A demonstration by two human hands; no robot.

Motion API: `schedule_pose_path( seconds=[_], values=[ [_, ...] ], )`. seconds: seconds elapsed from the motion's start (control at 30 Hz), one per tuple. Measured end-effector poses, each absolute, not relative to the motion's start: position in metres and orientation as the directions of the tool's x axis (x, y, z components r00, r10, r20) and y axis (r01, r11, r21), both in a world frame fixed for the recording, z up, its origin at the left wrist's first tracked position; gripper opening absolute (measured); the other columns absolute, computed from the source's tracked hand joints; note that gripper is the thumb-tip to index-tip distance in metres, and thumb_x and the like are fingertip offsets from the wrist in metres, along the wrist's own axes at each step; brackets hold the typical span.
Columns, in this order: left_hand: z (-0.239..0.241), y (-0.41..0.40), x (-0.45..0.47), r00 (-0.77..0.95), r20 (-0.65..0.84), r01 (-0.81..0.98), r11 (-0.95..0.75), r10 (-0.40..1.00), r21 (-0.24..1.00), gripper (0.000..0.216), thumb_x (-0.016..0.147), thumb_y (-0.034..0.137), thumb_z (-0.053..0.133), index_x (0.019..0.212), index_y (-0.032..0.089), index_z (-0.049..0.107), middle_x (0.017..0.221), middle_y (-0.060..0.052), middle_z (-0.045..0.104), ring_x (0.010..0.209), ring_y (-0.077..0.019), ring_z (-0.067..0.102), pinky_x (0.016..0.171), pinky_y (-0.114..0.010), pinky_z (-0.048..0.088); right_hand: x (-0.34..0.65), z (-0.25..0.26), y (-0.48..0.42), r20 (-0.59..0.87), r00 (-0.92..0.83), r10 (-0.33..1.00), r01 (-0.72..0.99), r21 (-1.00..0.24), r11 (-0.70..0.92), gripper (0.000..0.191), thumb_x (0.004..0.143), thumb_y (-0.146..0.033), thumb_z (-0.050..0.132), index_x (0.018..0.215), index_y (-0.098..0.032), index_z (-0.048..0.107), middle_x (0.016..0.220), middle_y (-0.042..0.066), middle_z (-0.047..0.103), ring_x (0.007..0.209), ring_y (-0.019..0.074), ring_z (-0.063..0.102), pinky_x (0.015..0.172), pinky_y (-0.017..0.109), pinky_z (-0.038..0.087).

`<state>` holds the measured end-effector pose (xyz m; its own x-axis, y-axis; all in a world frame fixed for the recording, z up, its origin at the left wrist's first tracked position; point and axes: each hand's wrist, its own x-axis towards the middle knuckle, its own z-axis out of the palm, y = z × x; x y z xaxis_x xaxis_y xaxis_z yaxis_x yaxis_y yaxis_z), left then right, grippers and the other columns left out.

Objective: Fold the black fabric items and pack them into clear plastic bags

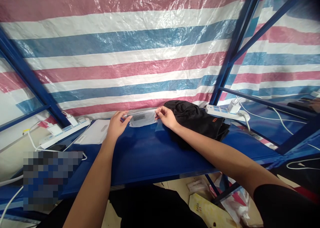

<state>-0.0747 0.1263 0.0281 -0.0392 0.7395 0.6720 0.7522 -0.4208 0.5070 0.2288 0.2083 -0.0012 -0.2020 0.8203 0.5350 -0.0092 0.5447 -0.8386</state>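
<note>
Between my two hands a small white plastic bag [144,119] with a grey printed label is stretched sideways, just above the blue shelf [150,158]. My left hand [118,123] pinches its left end with thumb and fingers. At the right end, the fingertips of my right hand [166,117] are pressed together on the bag's upper corner. What lies inside the bag, if anything, cannot be made out. Right beside my right hand lies a heap of black cloth [197,121] with small orange lettering. To the left of my left hand rests a flat white packet [92,132].
White power strips stand at the left [65,133] and right [227,112], with plugs and trailing cables. Blue metal posts [231,51] frame a striped plastic sheet [125,61] behind. Below the shelf, a yellow box [210,211] lies on the floor.
</note>
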Motion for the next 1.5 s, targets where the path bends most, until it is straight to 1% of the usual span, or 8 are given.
schedule_pose_path(
  seconds=[0.2,0.4,0.6,0.8,1.03,1.2,1.37,1.5],
  values=[
    [0.032,0.121,-0.067,-0.039,0.659,0.719,-0.437,0.751,0.541,0.028,0.098,0.051,0.072,0.098,0.027,0.085,0.109,-0.005,0.080,0.098,-0.0248,0.073,0.092,-0.038,0.059,0.226,-0.001,0.206,0.559,-0.193,0.806,-0.052,-0.827,0.561,0.051,0.093,-0.073,0.074,0.102,-0.022,0.067,0.085,0.004,0.073,0.077,0.0218,0.077,0.079,0.041,0.071],
    [0.034,0.122,-0.069,-0.159,0.641,0.672,-0.393,0.751,0.627,0.028,0.095,0.051,0.074,0.094,0.025,0.083,0.107,-0.006,0.081,0.099,-0.0256,0.075,0.087,-0.037,0.059,0.222,-0.005,0.205,0.567,-0.174,0.805,-0.050,-0.822,0.568,0.049,0.093,-0.063,0.076,0.120,-0.023,0.063,0.123,0.010,0.070,0.098,0.0241,0.076,0.072,0.037,0.071],
    [0.043,0.110,-0.076,-0.328,0.737,0.769,-0.287,0.591,0.572,0.021,0.094,0.044,0.075,0.087,0.024,0.079,0.098,-0.005,0.077,0.089,-0.0241,0.073,0.087,-0.039,0.059,0.221,-0.007,0.203,0.535,-0.217,0.816,0.024,-0.833,0.553,0.044,0.095,-0.060,0.071,0.117,-0.024,0.061,0.116,0.009,0.069,0.097,0.0244,0.076,0.062,0.032,0.067],
    [0.041,0.097,-0.064,0.074,0.750,0.879,-0.399,0.657,0.262,0.018,0.093,0.037,0.075,0.082,0.026,0.066,0.095,-0.003,0.070,0.089,-0.0241,0.070,0.081,-0.038,0.054,0.220,-0.007,0.198,0.503,-0.261,0.824,0.068,-0.842,0.536,0.042,0.094,-0.056,0.072,0.119,-0.024,0.062,0.114,0.009,0.069,0.094,0.0238,0.076,0.058,0.030,0.065],
    [0.033,0.098,-0.049,0.311,0.484,0.857,-0.462,0.818,0.229,0.049,0.083,0.070,0.083,0.076,0.026,0.061,0.084,-0.003,0.072,0.082,-0.0261,0.068,0.072,-0.038,0.048,0.219,-0.009,0.195,0.492,-0.286,0.822,0.113,-0.835,0.539,0.040,0.094,-0.054,0.073,0.118,-0.023,0.064,0.112,0.008,0.069,0.091,0.0224,0.074,0.057,0.030,0.065],
    [0.040,0.097,-0.059,0.186,0.536,0.871,-0.391,0.823,0.298,0.057,0.109,0.064,0.048,0.068,0.026,0.063,0.076,-0.005,0.068,0.075,-0.0248,0.066,0.072,-0.038,0.048,0.219,-0.009,0.194,0.480,-0.303,0.823,0.127,-0.836,0.534,0.037,0.095,-0.051,0.072,0.118,-0.024,0.064,0.111,0.008,0.069,0.091,0.0228,0.075,0.057,0.030,0.066],
    [0.032,0.108,-0.097,-0.186,0.701,0.936,-0.092,0.689,0.340,0.046,0.109,0.049,0.039,0.095,0.023,0.075,0.106,-0.017,0.075,0.104,-0.0372,0.069,0.094,-0.052,0.052,0.218,-0.010,0.194,0.482,-0.324,0.814,0.132,-0.829,0.544,0.036,0.095,-0.049,0.073,0.119,-0.024,0.064,0.112,0.008,0.069,0.089,0.0223,0.075,0.057,0.031,0.066],
    [0.013,0.121,-0.132,-0.461,0.441,0.868,0.287,0.770,0.405,0.052,0.101,0.061,0.047,0.092,0.019,0.077,0.123,-0.031,0.072,0.120,-0.0566,0.064,0.094,-0.074,0.048,0.217,-0.013,0.195,0.468,-0.337,0.817,0.134,-0.835,0.533,0.034,0.096,-0.047,0.072,0.119,-0.024,0.065,0.110,0.007,0.069,0.089,0.0219,0.074,0.056,0.029,0.065]
  ],
)
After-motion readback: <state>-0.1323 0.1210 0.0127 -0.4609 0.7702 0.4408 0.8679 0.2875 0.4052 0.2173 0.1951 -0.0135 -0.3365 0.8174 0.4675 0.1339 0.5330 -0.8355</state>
